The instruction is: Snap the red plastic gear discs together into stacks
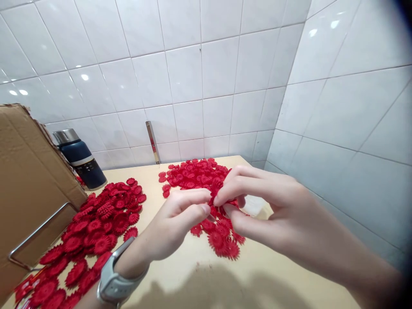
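Note:
Both of my hands meet at the middle, above the table. Between the fingertips is a red fringed disc, which looks like felt. My left hand, with a pale watch on its wrist, pinches the disc's left side between thumb and forefinger. On the other side, my right hand pinches it with thumb and fingers, covering part of it. Below and behind the hands lies a pile of similar red fringed discs, and a few more lie nearer me.
At left, another heap of red discs spreads toward me beside a cardboard box and a bent metal wire. A dark blue bottle stands behind. A thin strip leans on the tiled wall. Clear plastic lies behind my right hand.

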Demonstrator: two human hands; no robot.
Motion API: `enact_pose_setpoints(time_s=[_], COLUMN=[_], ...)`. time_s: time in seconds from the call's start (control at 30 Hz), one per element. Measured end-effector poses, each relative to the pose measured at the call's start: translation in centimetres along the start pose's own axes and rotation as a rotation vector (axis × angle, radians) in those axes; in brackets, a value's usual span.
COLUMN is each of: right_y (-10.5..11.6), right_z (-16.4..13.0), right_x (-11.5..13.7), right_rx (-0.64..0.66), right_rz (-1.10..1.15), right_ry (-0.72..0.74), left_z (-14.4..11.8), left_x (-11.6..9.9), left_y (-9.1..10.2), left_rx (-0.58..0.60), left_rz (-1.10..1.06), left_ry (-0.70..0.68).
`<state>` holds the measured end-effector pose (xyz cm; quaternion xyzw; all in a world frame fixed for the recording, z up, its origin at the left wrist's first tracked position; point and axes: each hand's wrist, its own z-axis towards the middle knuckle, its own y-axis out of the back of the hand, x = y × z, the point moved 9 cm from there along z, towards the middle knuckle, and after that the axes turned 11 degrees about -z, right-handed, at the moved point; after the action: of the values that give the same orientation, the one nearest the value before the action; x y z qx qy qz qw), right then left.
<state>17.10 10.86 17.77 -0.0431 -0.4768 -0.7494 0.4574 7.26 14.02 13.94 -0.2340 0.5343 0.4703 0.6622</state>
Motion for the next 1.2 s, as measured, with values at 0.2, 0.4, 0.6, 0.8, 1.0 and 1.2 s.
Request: enact_pose_setpoints(time_s=[0.2,0.4,0.6,0.8,1.0,1.2], right_y=[-0.5,-0.7,-1.0,-1.5,-2.5,-3.3], right_z=[0.4,0.3,0.4,0.5,0.4,0.6], right_x=[-0.9,-0.9,-2.1,-3.0,-3.2,-3.4], right_rx=[0.057,0.091,0.138,0.189,0.233,0.327], right_rz=[0.058,0.048,0.222,0.398,0.566,0.742], right_ry=[-0.057,-0.074,-0.174,-0.29,-0.271,-0.292], left_z=[0.1,0.5,0.4,0.1,-0.4,-0.5], left_x=[1.2,0.6,-0.3,-2.0,-2.4,-3.1], left_y=[0.4,-0.7,-1.3,-1.7,-2.7,-2.8], left_rx=[-0.03,0.076,0.118,0.101,0.164,0.173], left_rz=[-0.041,-0.094,0.039,0.329,0.437,0.415], left_ry=[0.038,0.034,0.012,-0.124,-0.143,-0.186])
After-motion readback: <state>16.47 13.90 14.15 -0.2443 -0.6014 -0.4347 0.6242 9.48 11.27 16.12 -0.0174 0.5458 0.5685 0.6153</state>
